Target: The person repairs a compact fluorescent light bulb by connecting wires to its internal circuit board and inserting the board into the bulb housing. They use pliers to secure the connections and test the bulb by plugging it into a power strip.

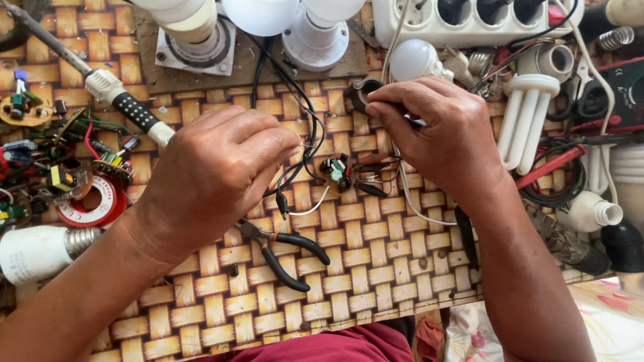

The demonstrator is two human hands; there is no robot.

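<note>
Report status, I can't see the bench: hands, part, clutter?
Left hand closed over thin wires. Right hand pinching a small tool above the little circuit part. Pliers lie close by; soldering iron lies behind the left hand.

One head-worn camera looks steeply down, close over the woven mat [344,284] and both forearms
</note>
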